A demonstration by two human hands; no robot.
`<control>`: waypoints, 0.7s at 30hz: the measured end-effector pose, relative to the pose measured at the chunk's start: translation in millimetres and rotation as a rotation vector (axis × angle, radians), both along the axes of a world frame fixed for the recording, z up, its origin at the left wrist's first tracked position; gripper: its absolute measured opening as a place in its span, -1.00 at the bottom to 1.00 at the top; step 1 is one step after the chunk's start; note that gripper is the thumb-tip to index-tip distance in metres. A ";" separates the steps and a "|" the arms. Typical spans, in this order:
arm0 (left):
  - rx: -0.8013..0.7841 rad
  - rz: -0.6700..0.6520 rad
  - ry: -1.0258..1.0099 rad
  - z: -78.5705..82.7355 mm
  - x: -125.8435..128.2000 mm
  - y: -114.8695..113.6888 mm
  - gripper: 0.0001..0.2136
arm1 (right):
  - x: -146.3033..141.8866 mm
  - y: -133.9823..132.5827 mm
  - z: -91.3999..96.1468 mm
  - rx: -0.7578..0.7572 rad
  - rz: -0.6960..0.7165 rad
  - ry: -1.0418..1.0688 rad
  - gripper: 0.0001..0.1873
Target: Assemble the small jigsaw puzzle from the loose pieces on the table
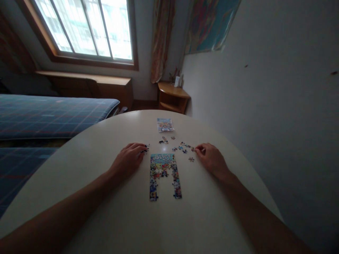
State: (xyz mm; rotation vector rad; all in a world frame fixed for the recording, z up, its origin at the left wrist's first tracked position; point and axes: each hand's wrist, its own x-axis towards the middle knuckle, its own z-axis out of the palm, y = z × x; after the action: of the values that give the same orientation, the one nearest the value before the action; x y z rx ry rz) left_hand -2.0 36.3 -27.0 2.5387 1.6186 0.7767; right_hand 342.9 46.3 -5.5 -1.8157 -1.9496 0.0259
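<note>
A partly joined jigsaw puzzle [164,159] lies on the round white table [127,218], its top rows and two side columns in place around a gap at the lower middle. To its upper left, my left hand [130,155] rests palm down, fingers stretched over a few dark puzzle pieces [145,149]. On the other side my right hand [209,156] pinches a puzzle piece [193,149] between thumb and forefinger, at the edge of a loose group of pieces [181,148]. One single piece [191,159] lies just below those fingertips.
Beyond the puzzle lie more loose pieces [163,141] and a small printed picture sheet [165,125]. A bed with a plaid mattress [53,116] stands left of the table. A wooden corner shelf [173,90] is behind it, and a white wall [278,116] runs along the right.
</note>
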 end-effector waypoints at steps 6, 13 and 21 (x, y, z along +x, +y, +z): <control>-0.017 -0.015 -0.016 0.3 -0.1 0.0 -0.77 | 1.3 0.5 -1.2 -0.003 0.019 0.004 -0.84; -0.029 -0.009 -0.026 6.0 2.5 -3.6 -0.79 | -0.7 -0.8 2.1 -0.022 0.016 0.009 -0.81; -0.039 0.020 -0.021 7.7 3.0 -4.6 -0.80 | 3.0 0.7 4.8 -0.025 -0.033 0.104 -0.76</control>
State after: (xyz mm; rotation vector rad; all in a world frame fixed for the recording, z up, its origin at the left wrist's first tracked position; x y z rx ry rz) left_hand 1.0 31.8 -19.3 2.4827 1.6394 0.7631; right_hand 345.9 47.0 -0.6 -1.8242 -1.8550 0.1319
